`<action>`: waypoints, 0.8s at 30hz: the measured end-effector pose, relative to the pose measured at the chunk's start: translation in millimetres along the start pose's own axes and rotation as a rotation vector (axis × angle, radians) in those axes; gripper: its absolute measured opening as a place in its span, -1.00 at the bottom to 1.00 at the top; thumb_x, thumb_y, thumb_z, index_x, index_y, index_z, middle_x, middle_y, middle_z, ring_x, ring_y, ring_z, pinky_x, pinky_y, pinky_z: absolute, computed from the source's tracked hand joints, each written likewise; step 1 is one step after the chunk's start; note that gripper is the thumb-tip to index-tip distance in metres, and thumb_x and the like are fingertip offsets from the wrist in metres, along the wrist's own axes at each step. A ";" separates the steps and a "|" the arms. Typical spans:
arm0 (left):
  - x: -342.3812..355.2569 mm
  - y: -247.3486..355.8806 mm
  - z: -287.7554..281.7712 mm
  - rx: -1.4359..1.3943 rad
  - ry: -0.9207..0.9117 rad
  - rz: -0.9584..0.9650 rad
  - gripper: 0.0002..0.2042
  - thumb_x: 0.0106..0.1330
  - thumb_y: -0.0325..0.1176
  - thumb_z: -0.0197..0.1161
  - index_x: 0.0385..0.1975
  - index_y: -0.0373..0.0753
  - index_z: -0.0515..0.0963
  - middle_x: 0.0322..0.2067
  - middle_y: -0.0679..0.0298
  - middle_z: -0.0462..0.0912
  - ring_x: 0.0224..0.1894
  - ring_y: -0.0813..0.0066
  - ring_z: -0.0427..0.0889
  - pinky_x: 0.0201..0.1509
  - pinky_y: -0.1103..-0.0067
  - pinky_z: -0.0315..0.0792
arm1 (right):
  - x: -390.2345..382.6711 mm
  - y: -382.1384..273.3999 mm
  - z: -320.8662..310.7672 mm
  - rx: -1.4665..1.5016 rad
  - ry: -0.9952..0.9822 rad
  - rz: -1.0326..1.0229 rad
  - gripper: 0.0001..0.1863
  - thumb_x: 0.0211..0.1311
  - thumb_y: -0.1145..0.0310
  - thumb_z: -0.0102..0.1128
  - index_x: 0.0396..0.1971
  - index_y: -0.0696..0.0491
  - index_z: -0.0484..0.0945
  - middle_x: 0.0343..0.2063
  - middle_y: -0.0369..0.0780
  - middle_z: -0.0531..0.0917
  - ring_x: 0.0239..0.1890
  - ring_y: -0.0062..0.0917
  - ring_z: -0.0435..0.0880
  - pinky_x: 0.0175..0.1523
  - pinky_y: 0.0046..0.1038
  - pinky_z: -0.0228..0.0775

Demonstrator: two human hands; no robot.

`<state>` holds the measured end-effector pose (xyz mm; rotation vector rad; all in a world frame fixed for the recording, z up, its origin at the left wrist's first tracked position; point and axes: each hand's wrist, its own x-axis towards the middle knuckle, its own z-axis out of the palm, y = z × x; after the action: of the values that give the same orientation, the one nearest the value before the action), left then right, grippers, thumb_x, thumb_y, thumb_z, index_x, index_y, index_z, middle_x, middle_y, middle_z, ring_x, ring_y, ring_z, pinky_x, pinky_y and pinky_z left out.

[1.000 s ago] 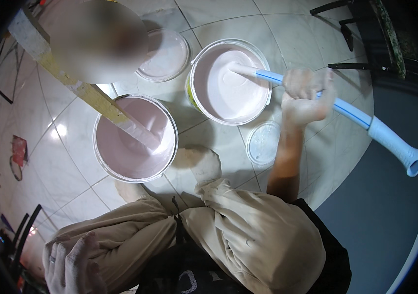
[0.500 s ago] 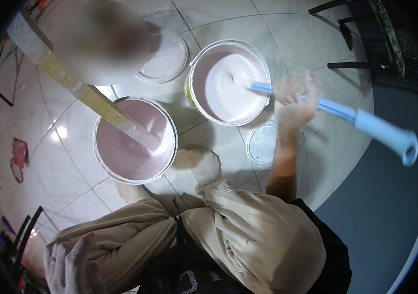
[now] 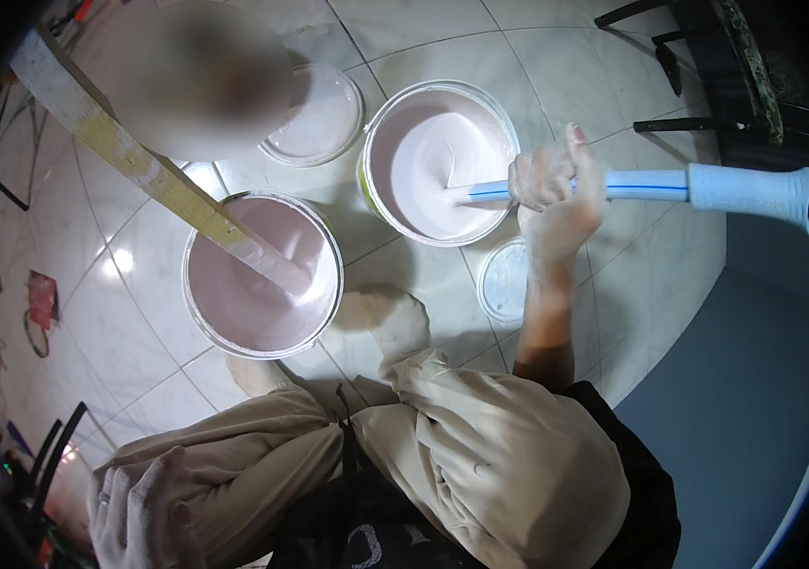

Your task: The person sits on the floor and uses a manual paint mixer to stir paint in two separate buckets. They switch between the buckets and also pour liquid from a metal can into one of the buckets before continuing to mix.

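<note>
My right hand [image 3: 559, 192] is closed round a light blue plastic pipe [image 3: 646, 184] with a darker stripe and a wide hollow end at the right. The pipe's other end dips into pale pinkish paint [image 3: 418, 175] in the right bucket [image 3: 372, 194], where a curved swirl shows on the surface. My left hand [image 3: 142, 507] lies over my left knee, holding nothing, its fingers loosely spread. A second bucket [image 3: 338, 313], to the left, holds similar paint. A long paint-stained wooden plank [image 3: 153, 173] leans in it at a slant.
Behind the buckets lies a large paint-smeared lid [image 3: 324, 119]. A small clear lid [image 3: 503, 281] sits by my right forearm. My foot [image 3: 385, 318] is between the buckets. Black metal legs [image 3: 689, 124] stand at the far right, and a red scrap [image 3: 41, 298] lies at the left.
My right hand has moved slightly left with the pipe. The pipe's wide end has swung up and right, and its dipped end has shifted down and left. My left hand stays put.
</note>
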<state>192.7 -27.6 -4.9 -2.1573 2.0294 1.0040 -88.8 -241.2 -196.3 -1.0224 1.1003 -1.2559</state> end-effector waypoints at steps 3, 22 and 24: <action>-1.5 -1.5 1.9 -0.003 0.020 0.030 -0.64 0.36 -0.58 0.08 0.16 -0.29 0.51 -0.16 0.08 0.66 -0.11 0.17 0.64 0.04 0.37 0.49 | 9.1 -1.8 -6.8 0.327 0.024 -0.093 -0.49 0.43 0.19 -0.09 -0.78 -0.16 0.05 -0.84 -0.44 -0.02 -0.78 -0.69 -0.14 -0.60 -0.52 -0.25; -8.4 -9.7 2.2 0.000 0.019 0.084 -0.60 0.26 -0.62 0.08 0.13 -0.33 0.51 -0.06 0.03 0.64 -0.02 0.08 0.62 0.15 0.31 0.44 | 40.8 -32.7 -47.7 0.372 0.727 -0.133 -0.52 0.29 0.25 0.11 -0.76 -0.13 0.09 -0.81 -0.44 0.01 -0.79 -0.64 -0.11 -0.64 -0.51 -0.25; -7.0 -9.3 1.0 -0.006 0.038 0.112 -0.59 0.24 -0.61 0.08 0.12 -0.34 0.51 -0.05 0.02 0.63 -0.01 0.06 0.61 0.18 0.29 0.42 | 33.6 -61.2 -76.0 0.268 0.372 -0.230 -0.53 0.32 0.28 0.07 -0.77 -0.14 0.10 -0.81 -0.45 0.01 -0.78 -0.64 -0.13 -0.63 -0.52 -0.25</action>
<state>201.0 -19.5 -6.3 -2.1026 2.1887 0.9893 -175.1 -277.3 -152.7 -0.7415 1.0727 -1.7795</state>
